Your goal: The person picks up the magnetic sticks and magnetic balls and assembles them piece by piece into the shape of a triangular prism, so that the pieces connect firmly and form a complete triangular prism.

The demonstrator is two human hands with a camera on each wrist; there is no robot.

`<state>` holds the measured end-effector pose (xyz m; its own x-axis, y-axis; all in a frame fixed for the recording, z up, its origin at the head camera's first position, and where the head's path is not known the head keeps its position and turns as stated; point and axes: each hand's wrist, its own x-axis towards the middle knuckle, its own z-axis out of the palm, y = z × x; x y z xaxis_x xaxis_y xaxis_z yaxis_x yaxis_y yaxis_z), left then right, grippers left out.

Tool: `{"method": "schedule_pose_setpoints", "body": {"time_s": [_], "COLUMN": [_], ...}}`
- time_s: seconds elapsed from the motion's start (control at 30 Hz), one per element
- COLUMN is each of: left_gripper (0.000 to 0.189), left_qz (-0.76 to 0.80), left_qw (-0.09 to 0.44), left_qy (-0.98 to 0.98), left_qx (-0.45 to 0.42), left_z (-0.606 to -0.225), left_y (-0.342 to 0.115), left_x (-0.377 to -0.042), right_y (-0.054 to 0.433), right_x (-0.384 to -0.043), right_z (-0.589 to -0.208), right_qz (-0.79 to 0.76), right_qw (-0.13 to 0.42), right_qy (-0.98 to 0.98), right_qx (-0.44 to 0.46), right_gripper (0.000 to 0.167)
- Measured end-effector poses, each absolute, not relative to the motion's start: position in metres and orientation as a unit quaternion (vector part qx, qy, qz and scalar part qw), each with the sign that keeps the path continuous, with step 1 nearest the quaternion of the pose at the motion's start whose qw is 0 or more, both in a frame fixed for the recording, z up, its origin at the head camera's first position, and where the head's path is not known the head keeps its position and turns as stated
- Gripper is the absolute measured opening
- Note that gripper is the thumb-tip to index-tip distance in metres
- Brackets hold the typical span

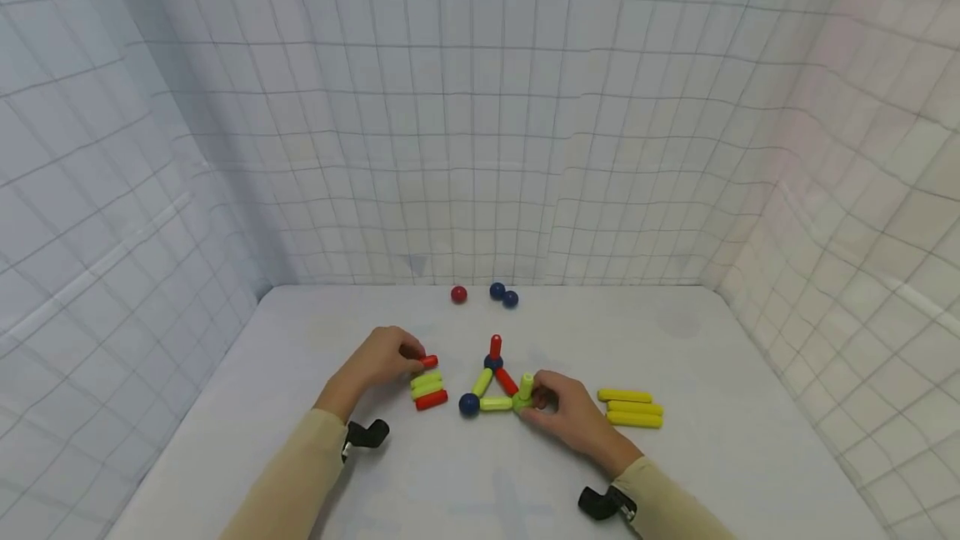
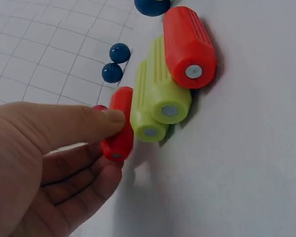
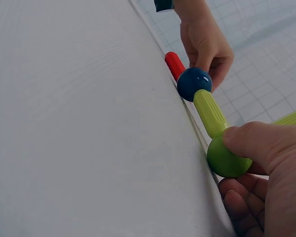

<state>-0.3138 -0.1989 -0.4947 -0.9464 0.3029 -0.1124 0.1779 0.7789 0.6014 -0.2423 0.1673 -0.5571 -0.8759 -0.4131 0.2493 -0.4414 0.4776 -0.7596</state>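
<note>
My left hand (image 1: 384,357) pinches a red magnetic rod (image 2: 122,101) between thumb and fingers. Right beside it lie two light green rods (image 2: 170,101) and another red rod (image 2: 187,39). A triangle of rods and balls sits mid-table: a front blue ball (image 1: 468,405), a back blue ball (image 1: 492,362) and a green ball (image 3: 227,160). Two light green rods (image 1: 497,404) and a red rod (image 1: 507,382) form its sides. One red rod (image 1: 496,347) stands up from the back ball, a light green rod (image 1: 527,386) from the green one. My right hand (image 1: 573,415) grips the green ball.
Three yellow rods (image 1: 635,408) lie side by side to the right of my right hand. Near the table's back edge are a red ball (image 1: 459,295) and two blue balls (image 1: 497,291). Gridded cloth (image 1: 480,132) walls the table (image 1: 675,473) at the back and sides.
</note>
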Motion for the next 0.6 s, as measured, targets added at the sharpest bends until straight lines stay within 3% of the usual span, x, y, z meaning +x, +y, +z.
{"method": "schedule_pose_setpoints", "body": {"time_s": [0.2,0.6], "left_gripper": [0.024,0.027], "left_qz": [0.42,0.513], "left_qw": [0.074,0.073], "left_qy": [0.898,0.847], "left_qx": [0.106,0.118], "left_z": [-0.489,-0.483], "left_y": [-0.196,-0.175], "left_x": [-0.309,-0.292], "right_y": [0.166,0.166], "right_x": [-0.242,-0.239], "right_z": [-0.559,-0.551], "right_qz": [0.44,0.443], "right_qw": [0.022,0.013], "right_qy": [-0.861,-0.862], "right_qx": [0.255,0.244], "right_gripper": [0.022,0.023]}}
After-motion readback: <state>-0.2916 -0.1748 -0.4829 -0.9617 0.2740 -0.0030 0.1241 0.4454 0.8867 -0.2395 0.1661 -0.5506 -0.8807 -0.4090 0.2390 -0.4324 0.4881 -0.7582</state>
